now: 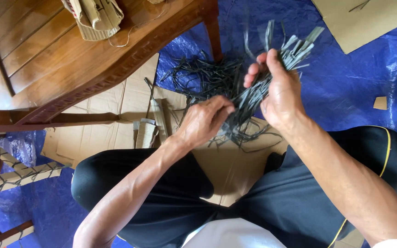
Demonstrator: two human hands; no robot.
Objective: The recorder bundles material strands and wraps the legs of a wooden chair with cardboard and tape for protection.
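Seated on flattened brown cardboard sheets [95, 133] laid over a blue plastic tarpaulin [345, 92], you work a bundle of thin dark grey flat strips [249, 98] above your knees, which are clad in black trousers with a yellow side stripe [336, 179]. Your right hand [279, 94] is closed around the upper part of the bundle, thumb and fingers wrapped over it, with the cut ends of the strips fanning out above your fingertips. Your left hand [203, 121] pinches several strips low on the same bundle, fingers drawn together. More loose strips of the same dark material lie in a tangled heap [203, 76] on the tarpaulin and cardboard just beyond your hands. To your left stands a brown wooden slatted chair [47, 50], its seat carrying a small object made of folded cardboard strips [95, 18]. Short rolled cardboard pieces [150, 128] rest on the cardboard near your left hand. A frame wrapped in cardboard and cord [10, 170] shows at the left edge.
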